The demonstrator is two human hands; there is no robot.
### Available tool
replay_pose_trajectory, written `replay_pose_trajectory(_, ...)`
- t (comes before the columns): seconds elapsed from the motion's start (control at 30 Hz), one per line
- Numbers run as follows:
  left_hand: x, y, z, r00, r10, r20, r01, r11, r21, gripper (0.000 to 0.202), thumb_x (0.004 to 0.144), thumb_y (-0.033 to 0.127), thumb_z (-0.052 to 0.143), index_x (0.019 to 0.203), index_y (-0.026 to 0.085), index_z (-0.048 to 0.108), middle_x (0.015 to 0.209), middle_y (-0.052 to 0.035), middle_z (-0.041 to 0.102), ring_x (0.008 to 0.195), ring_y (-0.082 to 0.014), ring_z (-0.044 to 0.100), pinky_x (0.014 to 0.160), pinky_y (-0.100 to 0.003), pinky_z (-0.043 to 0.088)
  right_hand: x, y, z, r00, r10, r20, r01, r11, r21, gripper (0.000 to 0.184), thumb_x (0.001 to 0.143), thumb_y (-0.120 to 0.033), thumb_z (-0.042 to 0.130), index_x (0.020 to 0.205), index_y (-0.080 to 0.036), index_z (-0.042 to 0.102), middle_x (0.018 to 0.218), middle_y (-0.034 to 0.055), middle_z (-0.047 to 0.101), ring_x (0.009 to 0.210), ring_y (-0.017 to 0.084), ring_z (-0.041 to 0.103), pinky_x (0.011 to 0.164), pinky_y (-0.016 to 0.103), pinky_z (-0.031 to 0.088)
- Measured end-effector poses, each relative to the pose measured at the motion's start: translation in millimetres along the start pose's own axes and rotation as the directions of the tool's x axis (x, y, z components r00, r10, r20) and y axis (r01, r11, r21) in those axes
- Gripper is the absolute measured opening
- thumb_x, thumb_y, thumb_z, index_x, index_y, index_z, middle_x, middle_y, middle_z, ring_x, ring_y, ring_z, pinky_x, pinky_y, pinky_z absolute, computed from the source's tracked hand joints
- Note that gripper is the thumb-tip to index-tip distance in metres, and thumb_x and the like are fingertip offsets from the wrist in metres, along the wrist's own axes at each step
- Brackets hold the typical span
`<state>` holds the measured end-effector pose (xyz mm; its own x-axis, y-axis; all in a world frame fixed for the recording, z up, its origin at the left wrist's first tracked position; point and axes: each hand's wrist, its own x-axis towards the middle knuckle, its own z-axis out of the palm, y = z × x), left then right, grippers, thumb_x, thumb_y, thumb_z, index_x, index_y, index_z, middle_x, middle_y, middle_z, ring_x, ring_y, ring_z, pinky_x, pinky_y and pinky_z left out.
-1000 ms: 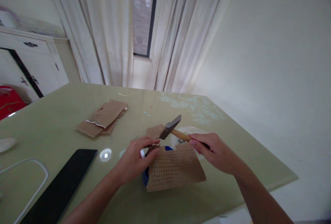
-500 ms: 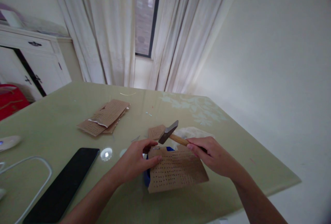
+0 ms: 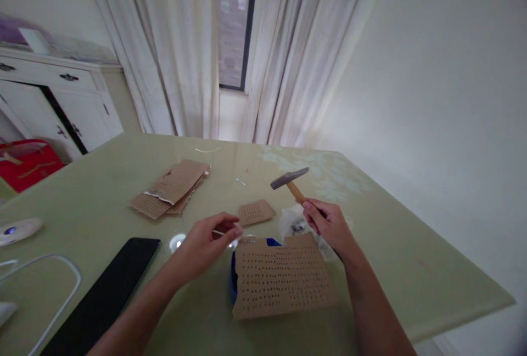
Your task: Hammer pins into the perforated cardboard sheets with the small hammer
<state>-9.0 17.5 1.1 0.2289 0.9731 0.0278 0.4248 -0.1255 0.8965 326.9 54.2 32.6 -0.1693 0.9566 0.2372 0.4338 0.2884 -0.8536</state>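
Note:
My right hand (image 3: pixel 328 225) grips the wooden handle of a small hammer (image 3: pixel 290 180), whose steel head is raised above the table, beyond the work. My left hand (image 3: pixel 205 242) pinches a thin nail (image 3: pixel 224 232) just left of a brown cardboard sheet full of punched holes (image 3: pixel 282 282). That sheet lies on a blue object (image 3: pixel 234 284), which shows only at its left edge. A clear plastic bag (image 3: pixel 291 223) lies beside my right hand.
A small perforated cardboard square (image 3: pixel 256 212) lies behind the sheet, and a stack of similar pieces (image 3: pixel 171 187) sits further left. A black tablet (image 3: pixel 102 295), a white cable (image 3: pixel 49 290) and a white device (image 3: pixel 18 230) occupy the green table's (image 3: pixel 395 246) left side. White cabinet (image 3: pixel 69 109) behind.
My right hand swung the hammer up and back from the sheet. My left hand let go of the sheet's edge and moved slightly left, pinching the nail.

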Motion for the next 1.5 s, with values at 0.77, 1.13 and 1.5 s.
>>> replay_pose_trajectory(0.77, 6.4, -21.7, -12.0, 0.940, 0.204, -0.275, -0.077, 0.909, 0.410, 0.025, 0.103, 0.031, 0.049, 0.105, 0.019, 0.072, 0.107, -0.0121, 0.078, 0.103, -0.0286, 0.074, 0.093, -0.041, 0.058, -15.7, 13.8, 11.7, 0.996, -0.031, -0.088, 0.033, 0.999, 0.019, 0.047, 0.108, -0.050, 0.056, 0.072, -0.020, 0.061, 0.064, -0.0022, 0.053, 0.056, 0.013, 0.047, 0.053, 0.026, 0.035)
replay_pose_trajectory(1.13, -10.3, 21.4, 34.9, 0.960, 0.243, -0.142, -0.243, 0.970, 0.016, 0.022, 0.105, 0.036, 0.060, 0.097, 0.028, 0.079, 0.094, 0.0013, 0.081, 0.090, -0.0179, 0.074, 0.082, -0.027, 0.056, -14.6, 14.0, 13.7, 0.997, -0.033, -0.076, 0.036, 0.999, 0.035, 0.047, 0.108, -0.050, 0.056, 0.071, -0.021, 0.060, 0.063, -0.0028, 0.052, 0.053, 0.013, 0.045, 0.049, 0.026, 0.033)
replay_pose_trajectory(1.5, -8.6, 21.9, 37.2, 0.964, 0.236, -0.120, -0.231, 0.971, 0.053, 0.024, 0.106, 0.036, 0.056, 0.096, 0.026, 0.075, 0.093, 0.0001, 0.079, 0.089, -0.0187, 0.073, 0.079, -0.028, 0.056, -13.4, 11.0, 12.2, 0.995, -0.079, -0.056, 0.078, 0.997, -0.027, 0.048, 0.109, -0.049, 0.055, 0.069, -0.021, 0.059, 0.065, -0.0010, 0.057, 0.060, 0.016, 0.051, 0.059, 0.028, 0.037)
